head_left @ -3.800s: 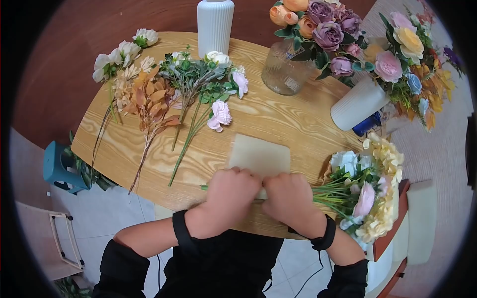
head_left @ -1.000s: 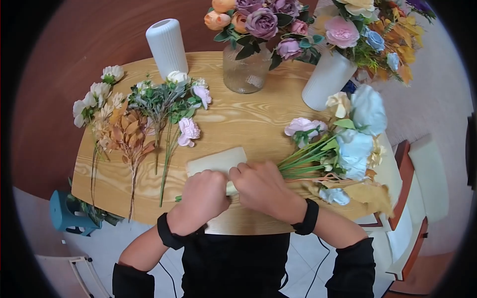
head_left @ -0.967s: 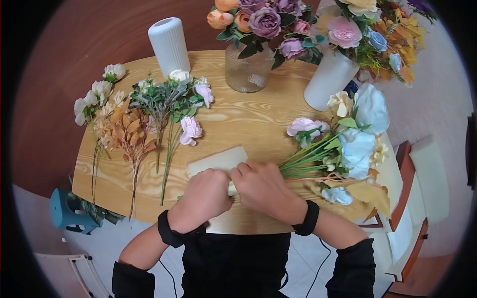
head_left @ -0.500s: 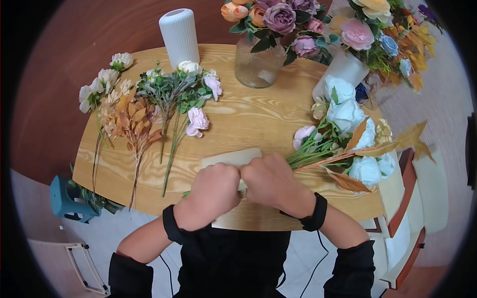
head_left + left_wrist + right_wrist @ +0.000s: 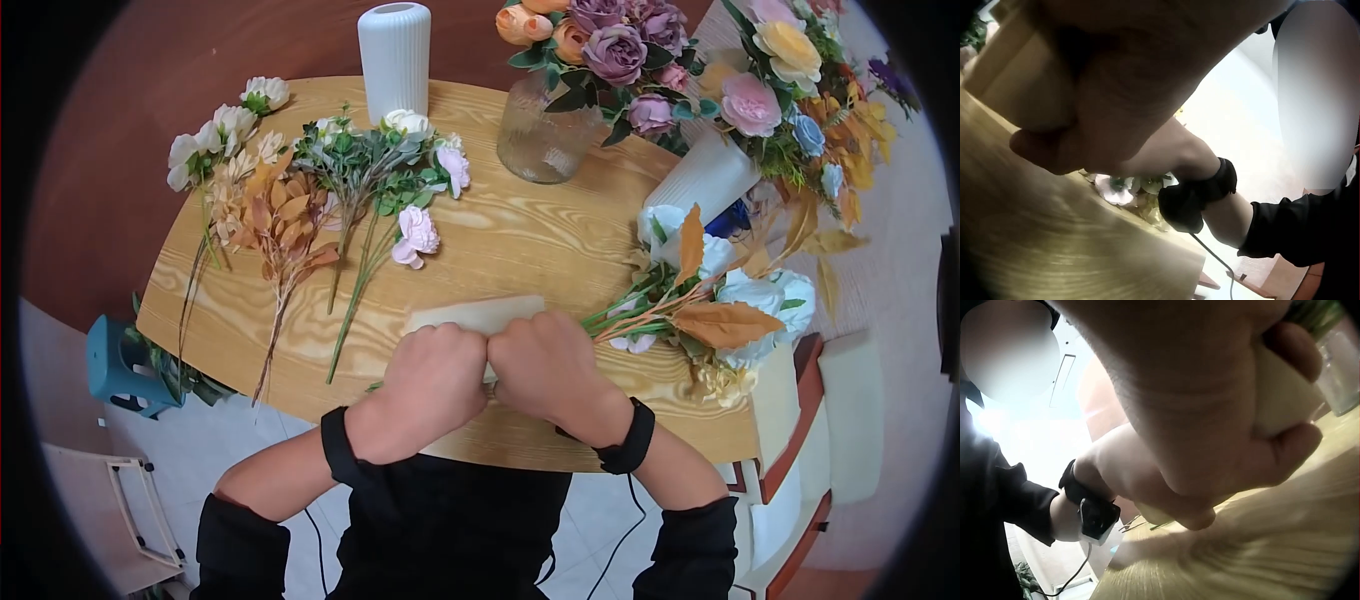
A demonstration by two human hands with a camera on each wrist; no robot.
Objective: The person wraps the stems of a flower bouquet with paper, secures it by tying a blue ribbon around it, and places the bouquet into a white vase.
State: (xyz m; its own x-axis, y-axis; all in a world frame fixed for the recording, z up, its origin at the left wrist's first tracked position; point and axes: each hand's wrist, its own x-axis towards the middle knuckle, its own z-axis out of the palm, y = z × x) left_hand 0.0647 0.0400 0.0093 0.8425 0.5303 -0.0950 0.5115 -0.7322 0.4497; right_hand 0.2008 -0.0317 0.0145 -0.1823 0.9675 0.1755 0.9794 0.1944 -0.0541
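In the head view my left hand and right hand meet knuckle to knuckle near the table's front edge. Both grip a beige paper sheet rolled around flower stems, its far part showing beyond the knuckles. In the left wrist view, my thumb presses the beige sheet from below. The right wrist view has the sheet between thumb and fingers. Green stems run out past my right hand to a bouquet of pale blue flowers and orange leaves. A green stem end peeks out left of my left hand.
Loose flower stems lie on the left of the wooden table. At the back stand a white ribbed vase, a glass vase with purple and orange flowers, and a leaning white vase with flowers.
The bouquet has turned about its stems: cream and pink blooms faced up first, now pale blue flowers and orange leaves do. Both hands keep their grip on the sheet; the head view has shifted.
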